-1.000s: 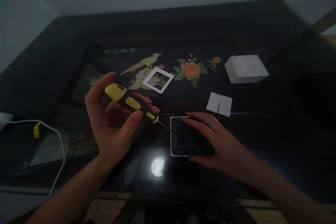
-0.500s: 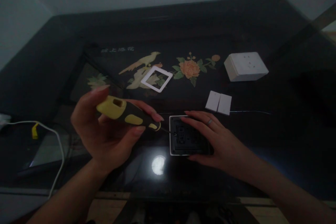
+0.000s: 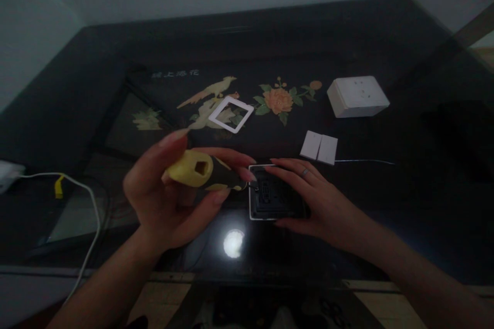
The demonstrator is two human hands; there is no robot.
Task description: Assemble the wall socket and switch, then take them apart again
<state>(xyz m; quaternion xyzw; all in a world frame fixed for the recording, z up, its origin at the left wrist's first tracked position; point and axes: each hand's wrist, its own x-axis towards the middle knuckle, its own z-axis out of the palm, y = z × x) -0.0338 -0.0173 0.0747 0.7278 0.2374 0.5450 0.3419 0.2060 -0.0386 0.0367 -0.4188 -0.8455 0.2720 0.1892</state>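
My left hand (image 3: 165, 200) is wrapped round the yellow and black handle of a screwdriver (image 3: 191, 168). The screwdriver's tip reaches the left edge of a square wall switch (image 3: 266, 205), by a small round screw hole. This switch has a white rim and a dark inside and lies at the front middle of the table. With fingers along its far edge and the thumb at its near edge, my right hand (image 3: 312, 195) grips the switch and hides its right part. A ring is on one of the right fingers.
Beyond the hands lies a white square frame (image 3: 241, 126). Two white switch covers (image 3: 327, 150) lie side by side to the right, and a white socket box (image 3: 358, 96) stands behind them. A white cable (image 3: 94, 205) hangs over the left side of the dark glossy table (image 3: 270, 36).
My left hand and the screwdriver have moved right, closer to the switch, and the handle now points more toward the camera. My right hand still holds the switch.
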